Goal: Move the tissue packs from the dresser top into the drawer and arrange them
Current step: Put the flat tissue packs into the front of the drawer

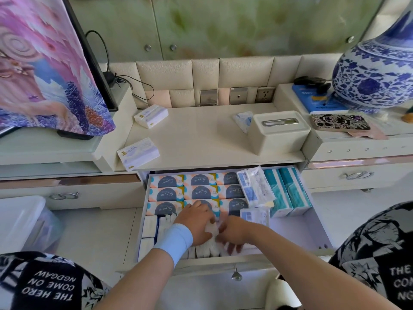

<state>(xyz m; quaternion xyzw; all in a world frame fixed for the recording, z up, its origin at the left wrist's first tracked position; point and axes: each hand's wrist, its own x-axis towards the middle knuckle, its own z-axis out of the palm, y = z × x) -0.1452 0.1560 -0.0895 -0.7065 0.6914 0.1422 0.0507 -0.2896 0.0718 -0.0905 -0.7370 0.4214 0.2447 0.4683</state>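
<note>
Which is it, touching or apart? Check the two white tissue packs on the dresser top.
Apart. The head view shows bare dresser top between the far pack and the near pack.

We had a single view, from a wide-angle camera worn on the head, facing forward and tilted steeply down. It sat close above the hands: the left hand (pixel 196 221) and the right hand (pixel 233 233) lay just below the middle of the frame, both entering from its bottom edge. The open drawer (pixel 292 231) around the hands filled the centre. The surface (pixel 201 135) lay beyond the hands, and the padded wall panels (pixel 245 72) farther beyond them reached the top. Straight edges bowed toward the sides of the frame.
</note>
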